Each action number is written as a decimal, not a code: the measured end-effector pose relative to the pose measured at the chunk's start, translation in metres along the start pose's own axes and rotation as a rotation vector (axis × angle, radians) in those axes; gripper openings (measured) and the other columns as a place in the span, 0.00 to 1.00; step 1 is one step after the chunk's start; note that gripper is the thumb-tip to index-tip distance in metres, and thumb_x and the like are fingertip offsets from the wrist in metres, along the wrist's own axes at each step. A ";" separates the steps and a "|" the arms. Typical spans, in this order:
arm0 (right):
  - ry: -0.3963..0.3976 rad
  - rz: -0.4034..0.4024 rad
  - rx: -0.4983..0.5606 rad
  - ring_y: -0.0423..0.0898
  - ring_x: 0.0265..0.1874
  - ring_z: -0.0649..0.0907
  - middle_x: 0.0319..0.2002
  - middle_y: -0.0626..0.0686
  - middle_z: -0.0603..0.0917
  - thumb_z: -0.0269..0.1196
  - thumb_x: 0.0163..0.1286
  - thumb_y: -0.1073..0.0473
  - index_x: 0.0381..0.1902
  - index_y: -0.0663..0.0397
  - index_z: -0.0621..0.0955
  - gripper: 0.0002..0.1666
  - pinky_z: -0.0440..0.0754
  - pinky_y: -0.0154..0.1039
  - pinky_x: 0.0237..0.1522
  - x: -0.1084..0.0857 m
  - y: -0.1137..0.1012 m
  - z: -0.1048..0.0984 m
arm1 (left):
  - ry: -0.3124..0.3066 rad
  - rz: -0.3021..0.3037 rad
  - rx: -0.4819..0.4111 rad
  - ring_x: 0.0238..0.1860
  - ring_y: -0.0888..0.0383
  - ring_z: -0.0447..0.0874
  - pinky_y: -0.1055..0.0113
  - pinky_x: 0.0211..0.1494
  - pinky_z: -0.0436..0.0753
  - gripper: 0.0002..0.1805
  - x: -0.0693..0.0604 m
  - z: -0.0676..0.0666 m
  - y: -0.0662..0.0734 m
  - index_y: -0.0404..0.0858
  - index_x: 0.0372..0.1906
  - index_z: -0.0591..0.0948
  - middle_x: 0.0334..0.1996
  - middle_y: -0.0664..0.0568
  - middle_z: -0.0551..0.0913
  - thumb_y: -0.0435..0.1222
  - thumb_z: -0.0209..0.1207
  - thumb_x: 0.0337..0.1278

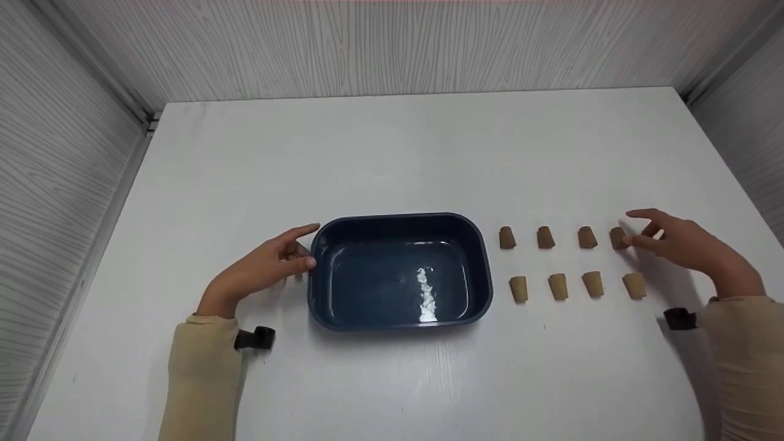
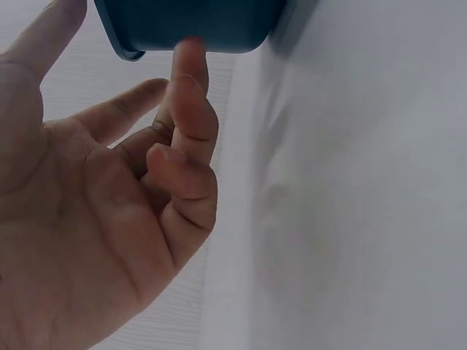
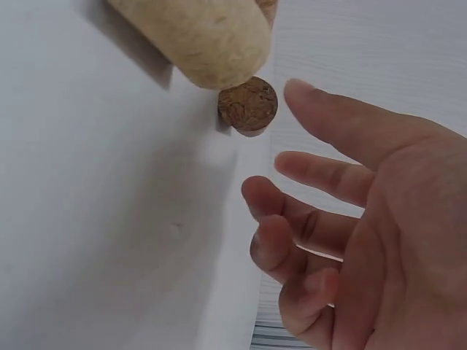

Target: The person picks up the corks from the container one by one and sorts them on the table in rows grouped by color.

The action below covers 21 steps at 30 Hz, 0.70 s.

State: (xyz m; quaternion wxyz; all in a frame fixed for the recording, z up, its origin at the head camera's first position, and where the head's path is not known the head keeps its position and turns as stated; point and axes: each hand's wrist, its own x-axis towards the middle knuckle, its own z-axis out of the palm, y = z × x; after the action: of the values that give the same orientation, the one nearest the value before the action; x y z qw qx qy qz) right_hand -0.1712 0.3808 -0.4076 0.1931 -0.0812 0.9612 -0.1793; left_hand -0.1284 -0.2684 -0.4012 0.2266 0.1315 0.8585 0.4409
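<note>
A dark blue plastic basin (image 1: 398,328) with rounded corners stands in the middle of the table. At its left end is my left hand (image 1: 269,263), thumb and forefinger spread at the rim, with no curl round it; the left wrist view shows a fingertip (image 2: 191,55) at the basin's wall. On the right, my right hand (image 1: 686,242) reaches over the rightmost dark brown cork stopper (image 1: 618,237), thumb beside it. A gap shows between thumb and cork (image 3: 249,106) in the right wrist view. Nearer the front lies a light tan cork (image 1: 634,285).
Several more corks lie in two rows right of the basin: dark ones (image 1: 545,237) behind, tan ones (image 1: 558,286) in front. The white table (image 1: 367,153) meets a wood-grain panel (image 1: 392,49) at the back. Dark camera mounts (image 1: 263,337) stick out from both sleeves.
</note>
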 end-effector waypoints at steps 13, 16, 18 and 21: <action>0.474 -0.087 0.089 0.26 0.40 0.72 0.47 0.61 0.80 0.57 0.72 0.47 0.62 0.53 0.75 0.26 0.70 0.34 0.35 -0.004 -0.029 0.001 | 0.470 0.164 0.100 0.57 0.47 0.70 0.50 0.58 0.65 0.30 0.000 0.000 0.026 0.46 0.67 0.72 0.55 0.43 0.76 0.45 0.63 0.60; 0.540 -0.140 0.142 0.14 0.38 0.67 0.46 0.45 0.82 0.57 0.72 0.48 0.62 0.51 0.76 0.24 0.67 0.21 0.38 -0.003 -0.039 0.003 | 0.542 0.213 0.160 0.58 0.47 0.71 0.47 0.61 0.63 0.28 0.006 0.004 0.035 0.45 0.64 0.75 0.55 0.44 0.77 0.45 0.65 0.58; 0.570 -0.190 0.165 0.13 0.40 0.68 0.45 0.32 0.79 0.57 0.73 0.50 0.62 0.49 0.77 0.22 0.64 0.15 0.40 -0.001 -0.046 0.005 | 0.575 0.224 0.228 0.59 0.46 0.71 0.46 0.62 0.62 0.28 0.008 0.006 0.039 0.45 0.63 0.76 0.57 0.45 0.77 0.46 0.64 0.58; 0.594 -0.225 0.147 0.18 0.43 0.74 0.50 0.32 0.80 0.55 0.74 0.50 0.64 0.46 0.76 0.22 0.68 0.21 0.43 0.000 -0.057 0.006 | 0.604 0.220 0.338 0.64 0.45 0.69 0.44 0.62 0.61 0.29 0.011 0.010 0.047 0.45 0.64 0.75 0.62 0.45 0.75 0.49 0.62 0.59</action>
State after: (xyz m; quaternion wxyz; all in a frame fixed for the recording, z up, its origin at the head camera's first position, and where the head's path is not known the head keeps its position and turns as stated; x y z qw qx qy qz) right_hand -0.1637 0.3263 -0.3916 -0.1117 -0.1170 0.9450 -0.2842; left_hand -0.1314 -0.2304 -0.3709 -0.1111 0.1224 0.9281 0.3335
